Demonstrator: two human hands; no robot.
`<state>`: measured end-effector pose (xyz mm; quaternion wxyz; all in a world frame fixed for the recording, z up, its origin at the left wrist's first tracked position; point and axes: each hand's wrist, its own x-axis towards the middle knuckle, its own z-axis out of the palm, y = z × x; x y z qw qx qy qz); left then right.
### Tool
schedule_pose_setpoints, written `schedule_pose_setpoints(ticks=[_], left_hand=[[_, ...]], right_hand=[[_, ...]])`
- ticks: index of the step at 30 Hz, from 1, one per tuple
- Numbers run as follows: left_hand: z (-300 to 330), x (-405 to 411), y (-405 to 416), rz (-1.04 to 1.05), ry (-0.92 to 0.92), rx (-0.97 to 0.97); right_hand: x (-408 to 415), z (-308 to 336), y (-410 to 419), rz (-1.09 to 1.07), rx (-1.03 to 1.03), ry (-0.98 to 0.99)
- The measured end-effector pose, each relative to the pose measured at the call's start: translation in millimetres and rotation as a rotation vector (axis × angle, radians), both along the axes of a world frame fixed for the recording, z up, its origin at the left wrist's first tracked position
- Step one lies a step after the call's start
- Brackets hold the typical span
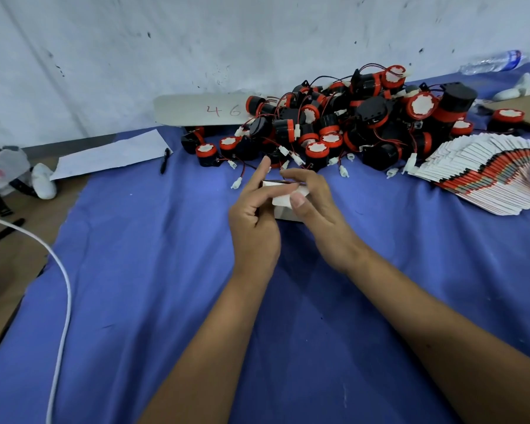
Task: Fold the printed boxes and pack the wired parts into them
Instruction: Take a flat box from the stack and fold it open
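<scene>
A small white box [280, 198] is held between both hands above the blue cloth [153, 255]. My left hand [253, 221] grips its left side, the index finger pointing up past the box top. My right hand [314, 203] pinches the white top flap, thumb on the near face and fingers curled over the far edge. The box's lower part is mostly hidden by my hands. Behind them lies a big pile of black and red wired parts [334, 123] with white connectors. A fanned stack of flat printed boxes [484, 175] lies at the right.
A white card marked "46" [202, 110] leans at the wall. A paper sheet [110, 154] and a black pen [165, 160] lie at back left. A white cable [65, 289] curves down the left side. A plastic bottle [493, 61] lies at far right.
</scene>
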<state>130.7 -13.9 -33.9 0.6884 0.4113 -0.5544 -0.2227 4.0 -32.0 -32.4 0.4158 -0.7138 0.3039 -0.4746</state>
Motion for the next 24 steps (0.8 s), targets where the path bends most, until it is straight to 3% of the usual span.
schedule_pose_setpoints(ticks=[4,8,11,15,24], left_hand=[[3.5,-3.8,1.5,-0.007,-0.014,0.048],[5.4,-2.8,6.1,-0.087,0.142,0.109],[2.0,-6.1,8.8,-0.015,0.178,0.305],[-0.4,-15.9,7.4,-0.19,0.314,0.457],[2.8,-5.8,7.9,-0.128,-0.001,0.29]], right_hand=[[-3.5,3.6,-5.0,-0.105,-0.028,-0.035],[-7.2,2.4,-11.1,-0.239,-0.005,-0.078],[-6.0,2.6,-11.7,-0.315,0.007,-0.175],[-0.1,-0.8,-9.0,-0.325,-0.022,-0.207],[-5.5,0.6,-8.5,-0.3,-0.152,0.187]])
